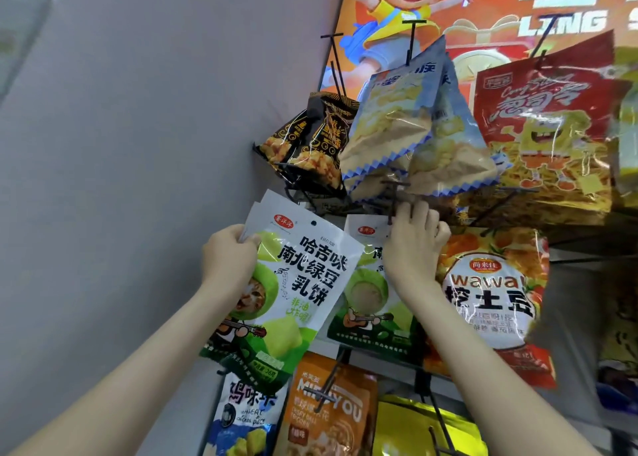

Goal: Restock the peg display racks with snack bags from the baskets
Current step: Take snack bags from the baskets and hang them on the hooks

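My left hand [229,252] grips a small stack of white-and-green snack bags [293,283] by their upper left corner, held up in front of the rack. My right hand [414,234] reaches to a black peg [393,200] and its fingers curl round the peg's front end. Behind that hand another white-and-green bag [366,296] hangs from the peg. The peg display rack [345,210] fills the right half of the view.
Black-and-gold bags [310,138], pale blue bags [414,124] and a red cartoon bag [545,127] hang above. An orange potato bag [490,303] hangs at right. Blue, orange and yellow bags hang below. A grey wall [121,144] is on the left; bare pegs [333,55] stick out at top.
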`<state>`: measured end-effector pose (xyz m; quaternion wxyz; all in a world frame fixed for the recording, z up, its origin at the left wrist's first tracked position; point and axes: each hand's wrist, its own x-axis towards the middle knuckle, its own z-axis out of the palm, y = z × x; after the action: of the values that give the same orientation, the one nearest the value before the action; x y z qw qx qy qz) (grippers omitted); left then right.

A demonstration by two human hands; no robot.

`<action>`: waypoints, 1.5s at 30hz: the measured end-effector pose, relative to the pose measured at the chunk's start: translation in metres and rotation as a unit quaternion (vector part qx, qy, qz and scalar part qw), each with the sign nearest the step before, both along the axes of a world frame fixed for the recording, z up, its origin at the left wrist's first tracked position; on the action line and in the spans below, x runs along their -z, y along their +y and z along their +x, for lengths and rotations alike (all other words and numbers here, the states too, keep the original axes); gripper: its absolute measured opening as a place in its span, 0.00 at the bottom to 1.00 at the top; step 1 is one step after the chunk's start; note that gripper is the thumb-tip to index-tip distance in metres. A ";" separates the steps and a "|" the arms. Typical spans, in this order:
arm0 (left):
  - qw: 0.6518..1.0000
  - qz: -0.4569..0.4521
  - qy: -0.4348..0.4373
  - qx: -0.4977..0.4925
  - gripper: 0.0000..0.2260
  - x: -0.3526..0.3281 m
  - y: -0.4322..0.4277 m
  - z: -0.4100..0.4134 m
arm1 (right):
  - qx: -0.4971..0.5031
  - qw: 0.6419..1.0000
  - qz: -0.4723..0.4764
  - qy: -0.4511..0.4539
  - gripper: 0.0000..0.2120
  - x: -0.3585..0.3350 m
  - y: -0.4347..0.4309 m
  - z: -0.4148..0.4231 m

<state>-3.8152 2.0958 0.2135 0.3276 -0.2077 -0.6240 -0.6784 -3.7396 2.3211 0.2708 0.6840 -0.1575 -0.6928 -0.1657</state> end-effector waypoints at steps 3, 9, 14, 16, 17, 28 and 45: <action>1.000 0.015 -0.008 0.007 0.11 0.007 -0.004 0.000 | -0.014 0.996 -0.016 -0.086 0.16 0.030 -0.003 -0.005; 0.999 0.022 -0.022 0.018 0.10 0.017 -0.011 -0.002 | -0.011 0.958 -0.114 -0.261 0.27 0.050 0.011 -0.021; 0.999 0.022 -0.034 0.025 0.11 0.023 -0.018 -0.005 | -0.056 0.928 -0.175 -0.325 0.27 0.044 0.021 -0.027; 0.999 0.018 -0.030 0.035 0.12 0.025 -0.018 -0.005 | -0.147 0.931 -0.176 -0.284 0.27 0.040 0.013 -0.023; 0.999 0.014 -0.027 0.042 0.12 0.026 -0.017 -0.004 | -0.231 0.925 -0.175 -0.248 0.26 0.039 0.004 -0.018; 0.991 -0.038 0.017 0.128 0.09 0.027 -0.008 0.018 | -0.623 0.647 -0.310 -0.312 0.22 0.025 -0.042 0.056; 0.980 0.048 -0.061 0.184 0.06 0.059 -0.060 0.037 | -0.491 0.796 -0.190 -0.298 0.10 0.058 -0.100 0.018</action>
<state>-3.7781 2.0359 0.1548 0.1685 -0.2615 -0.5606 -0.7674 -3.7216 2.2215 0.2129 0.3897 0.1346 -0.8641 0.2886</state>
